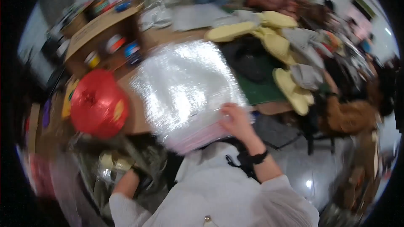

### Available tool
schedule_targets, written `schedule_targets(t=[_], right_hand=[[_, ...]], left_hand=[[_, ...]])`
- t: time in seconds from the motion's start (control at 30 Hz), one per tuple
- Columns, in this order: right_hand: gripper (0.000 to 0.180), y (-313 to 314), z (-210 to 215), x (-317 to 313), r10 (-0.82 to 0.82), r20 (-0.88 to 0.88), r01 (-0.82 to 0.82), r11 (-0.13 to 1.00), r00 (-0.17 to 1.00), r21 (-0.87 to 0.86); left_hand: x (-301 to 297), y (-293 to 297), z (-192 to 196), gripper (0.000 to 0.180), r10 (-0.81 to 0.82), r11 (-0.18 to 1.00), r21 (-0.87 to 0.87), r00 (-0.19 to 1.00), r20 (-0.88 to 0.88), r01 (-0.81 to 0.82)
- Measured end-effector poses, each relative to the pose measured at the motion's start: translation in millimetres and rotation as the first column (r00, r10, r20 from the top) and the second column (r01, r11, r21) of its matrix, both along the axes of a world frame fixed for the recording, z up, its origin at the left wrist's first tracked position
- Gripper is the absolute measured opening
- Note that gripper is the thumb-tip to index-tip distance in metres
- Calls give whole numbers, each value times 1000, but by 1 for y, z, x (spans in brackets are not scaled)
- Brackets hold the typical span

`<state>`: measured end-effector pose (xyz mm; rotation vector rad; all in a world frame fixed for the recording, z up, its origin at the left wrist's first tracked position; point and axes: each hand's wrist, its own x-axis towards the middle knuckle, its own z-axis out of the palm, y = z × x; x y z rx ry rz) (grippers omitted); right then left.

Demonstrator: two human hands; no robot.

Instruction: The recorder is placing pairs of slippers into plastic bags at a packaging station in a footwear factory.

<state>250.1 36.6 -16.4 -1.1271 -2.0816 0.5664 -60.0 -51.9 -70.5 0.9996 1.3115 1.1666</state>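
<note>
A stack of shiny clear plastic bags (185,80) lies on the table in front of me, its near edge pinkish. My right hand (237,122) is at the stack's right near side, thumb and forefinger curled together on the top bag's plastic. Below the table edge at the left, my left hand (142,175) reaches down into a large greyish plastic sack (143,153). Its fingers are blurred and partly hidden. Beside it in the sack is a pale yellow item in clear wrapping (113,162), possibly a slipper.
A red round plastic-covered bundle (99,103) sits left of the bags, before an open cardboard box (103,29) with small containers. Yellow slippers (290,90), grey slippers (307,75) and dark slippers (246,59) lie on the right around a green mat (261,86). Other people sit farther back.
</note>
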Motion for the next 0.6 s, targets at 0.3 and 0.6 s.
schedule_targets(t=[0.3, 0.6], right_hand=[[36, -14, 0, 10, -61, -60, 64, 997, 996, 43], [39, -9, -2, 12, -43, -101, 40, 999, 994, -32]], left_hand=[[35, 44, -3, 42, -338, 930, 76, 920, -199, 359], [-60, -44, -41, 39, -304, 949, -49, 859, -412, 313]])
